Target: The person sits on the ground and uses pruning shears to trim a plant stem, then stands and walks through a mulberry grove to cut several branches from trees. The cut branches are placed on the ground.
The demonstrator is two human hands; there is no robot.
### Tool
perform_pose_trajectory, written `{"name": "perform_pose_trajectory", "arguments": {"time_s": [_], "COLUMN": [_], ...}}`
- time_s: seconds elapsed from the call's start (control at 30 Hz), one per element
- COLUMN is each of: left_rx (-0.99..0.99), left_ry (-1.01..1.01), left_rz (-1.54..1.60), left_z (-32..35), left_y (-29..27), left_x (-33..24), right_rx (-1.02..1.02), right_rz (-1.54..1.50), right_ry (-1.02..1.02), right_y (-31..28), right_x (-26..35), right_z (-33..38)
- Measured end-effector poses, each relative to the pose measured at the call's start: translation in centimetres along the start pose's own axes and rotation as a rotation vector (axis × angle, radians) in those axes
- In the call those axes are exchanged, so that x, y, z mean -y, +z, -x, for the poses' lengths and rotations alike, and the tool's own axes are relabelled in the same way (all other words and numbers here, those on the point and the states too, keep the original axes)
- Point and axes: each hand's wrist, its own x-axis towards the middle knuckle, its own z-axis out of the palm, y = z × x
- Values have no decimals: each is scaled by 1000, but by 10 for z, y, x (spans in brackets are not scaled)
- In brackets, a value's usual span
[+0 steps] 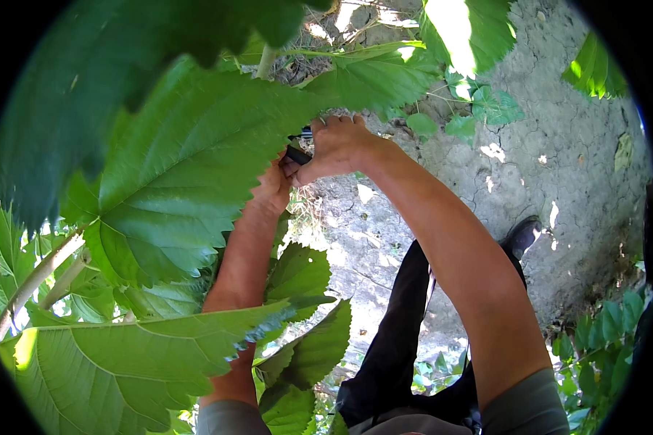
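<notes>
— Cracked, dry grey soil spreads below, sunlit in patches, with broad serrated green leaves crowding the left and top of the view.

— And the hands?

— Both are raised together near the top centre. The right hand is curled shut around a dark tool, only a short black part of which shows between the two hands. It may be a pair of clippers, though most of it is hidden.

— The left hand?

— The left hand sits just beside the right, touching that dark tool, half behind the big leaf; whether its fingers are closed cannot be told.

— Anything else?

— A pale stem rises just above the hands. Below, a dark trouser leg runs down to a black shoe on the soil.
</notes>
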Motion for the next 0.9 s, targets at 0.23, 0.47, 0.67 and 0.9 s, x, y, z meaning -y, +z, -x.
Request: {"name": "perform_pose_trajectory", "arguments": {"time_s": [0.23,0.47,0.67,0.9], "left_rx": [-21,-43,20,137], "left_ry": [-20,-64,-16,-103], "left_rz": [16,71,244,267], "left_z": [19,26,24,10], "left_y": [16,36,38,21], "left_x": [1,10,15,17], "right_rx": [102,-11,-4,-92], "right_rz": [10,15,13,-21], "right_ry": [-19,-63,-63,-14], "right_y": [-16,-3,1,7], "right_x": [14,15,23,35], "right_z": [1,6,8,17]}}
